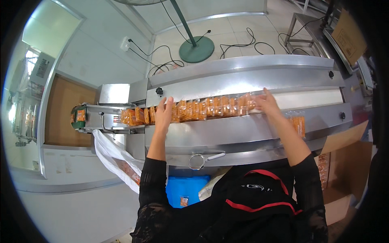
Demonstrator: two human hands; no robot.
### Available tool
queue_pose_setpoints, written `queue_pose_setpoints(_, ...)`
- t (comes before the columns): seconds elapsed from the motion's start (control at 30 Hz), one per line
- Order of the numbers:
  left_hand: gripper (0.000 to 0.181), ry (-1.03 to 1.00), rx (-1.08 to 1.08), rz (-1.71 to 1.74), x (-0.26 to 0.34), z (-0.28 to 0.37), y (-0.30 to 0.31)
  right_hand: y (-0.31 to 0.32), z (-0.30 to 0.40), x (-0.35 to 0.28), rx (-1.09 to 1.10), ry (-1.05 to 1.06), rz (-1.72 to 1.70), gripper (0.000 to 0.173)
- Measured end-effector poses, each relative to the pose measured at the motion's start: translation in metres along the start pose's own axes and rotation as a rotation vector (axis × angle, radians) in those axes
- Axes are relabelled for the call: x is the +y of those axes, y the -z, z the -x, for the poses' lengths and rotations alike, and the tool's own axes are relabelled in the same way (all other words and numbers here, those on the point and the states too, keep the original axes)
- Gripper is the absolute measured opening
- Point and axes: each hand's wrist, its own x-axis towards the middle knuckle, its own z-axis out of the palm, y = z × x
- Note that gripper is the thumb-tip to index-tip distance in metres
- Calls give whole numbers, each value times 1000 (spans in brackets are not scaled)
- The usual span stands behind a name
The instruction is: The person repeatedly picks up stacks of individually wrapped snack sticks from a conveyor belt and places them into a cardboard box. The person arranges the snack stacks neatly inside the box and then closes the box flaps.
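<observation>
A long row of clear plastic packets (191, 110) with orange-brown food inside stands on edge, packed closely, in the channel of a stainless-steel conveyor table. My left hand (164, 114) lies across the row toward its left part, thumb and fingers apart. At the right end of the row, my right hand (266, 104) has its fingers spread and touches the last packets. Neither hand shows a closed grip. Below my right forearm, more filled packets (297, 124) lie on the steel front ledge, partly hidden by the arm.
A narrow infeed conveyor (94, 117) enters from a wall opening at left, carrying packets. A round-framed strainer with a handle (197, 161) lies on the front edge. Below are a blue bin (185, 188) and an open cardboard box (349, 164). A green fan base (196, 49) and cables stand behind.
</observation>
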Motion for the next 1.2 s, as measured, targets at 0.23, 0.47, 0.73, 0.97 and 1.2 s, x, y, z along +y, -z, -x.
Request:
queue_pose_setpoints(0.23, 123, -255, -298, -182, -27, -1, -14, 19, -13, 19, 64, -122, 104, 107)
queue_pose_setpoints(0.47, 134, -332, -347, -445, -35, -15, 10, -95, 22, 24, -187, 489, 672, 121)
queue_pose_setpoints(0.73, 121, -407, -262, -155, -35, -16, -20, -108, 2, 16, 33, 518, 470, 123)
queue_pose_setpoints(0.97, 123, -292, -399, -139, 94, 45, 12, -25, 88, -84, -29, 343, 750, 122)
queue_pose_setpoints(1.2, 133, -25, -720, -647, 42, 52, -61, -2, 61, -19, -141, 87, 1152, 139)
